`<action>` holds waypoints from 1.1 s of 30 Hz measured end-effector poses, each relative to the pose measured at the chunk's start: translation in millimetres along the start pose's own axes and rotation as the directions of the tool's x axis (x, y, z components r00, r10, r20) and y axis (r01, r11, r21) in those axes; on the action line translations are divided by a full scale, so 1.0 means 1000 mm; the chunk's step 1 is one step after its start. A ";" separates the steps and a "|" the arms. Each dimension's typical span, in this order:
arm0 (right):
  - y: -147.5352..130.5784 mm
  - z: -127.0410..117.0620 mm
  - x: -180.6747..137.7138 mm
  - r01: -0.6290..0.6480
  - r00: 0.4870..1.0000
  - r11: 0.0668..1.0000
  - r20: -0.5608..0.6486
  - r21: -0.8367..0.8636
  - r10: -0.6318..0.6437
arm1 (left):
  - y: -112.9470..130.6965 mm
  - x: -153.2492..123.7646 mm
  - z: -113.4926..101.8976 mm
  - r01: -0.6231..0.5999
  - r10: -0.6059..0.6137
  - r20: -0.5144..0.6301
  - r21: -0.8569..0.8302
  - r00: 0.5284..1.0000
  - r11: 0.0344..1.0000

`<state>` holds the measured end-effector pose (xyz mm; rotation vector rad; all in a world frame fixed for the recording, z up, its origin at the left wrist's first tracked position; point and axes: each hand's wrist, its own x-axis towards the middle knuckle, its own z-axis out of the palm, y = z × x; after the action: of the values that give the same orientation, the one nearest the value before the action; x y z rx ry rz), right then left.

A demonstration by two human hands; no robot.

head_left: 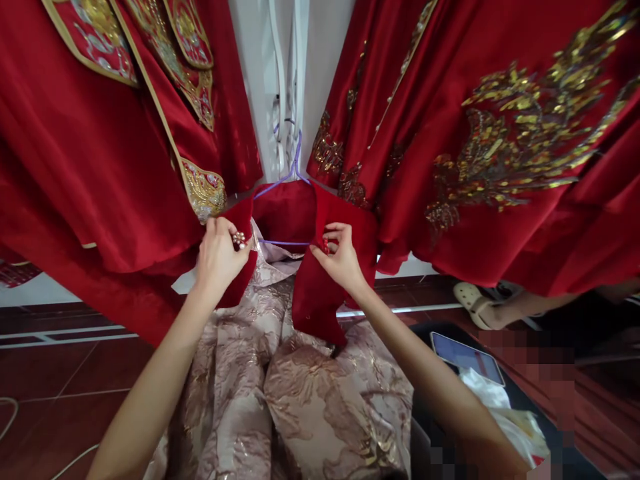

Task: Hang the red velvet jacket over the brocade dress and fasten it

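A red jacket (320, 267) hangs on a purple hanger (293, 175) over a pink brocade skirt (280, 393). Its left front edge is pinched by the left hand (219, 257) beside a pearl button (239, 239); the right edge is pinched by the right hand (341, 260). The cloth seems soft, light and limp, so the edges are best held near the fastening.

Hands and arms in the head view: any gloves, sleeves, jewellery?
Both bare. The left hand and right hand wear no gloves, and no rings or watch show. Both forearms are uncovered as far as the bottom edge of the picture; no sleeve or cuff is visible. Whether the nails are painted is too small to tell.
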<state>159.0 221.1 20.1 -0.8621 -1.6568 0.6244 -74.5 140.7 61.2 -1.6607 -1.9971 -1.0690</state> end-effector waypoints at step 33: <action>-0.018 0.025 -0.022 0.053 0.971 0.954 0.206 0.297 -0.119 | 0.044 -0.046 0.049 0.059 -0.038 0.046 -0.729 0.998 0.682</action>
<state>133.4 193.2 14.9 -0.5186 -1.7363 0.9028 -10.6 145.2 12.5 -1.9715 -1.7161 -2.0814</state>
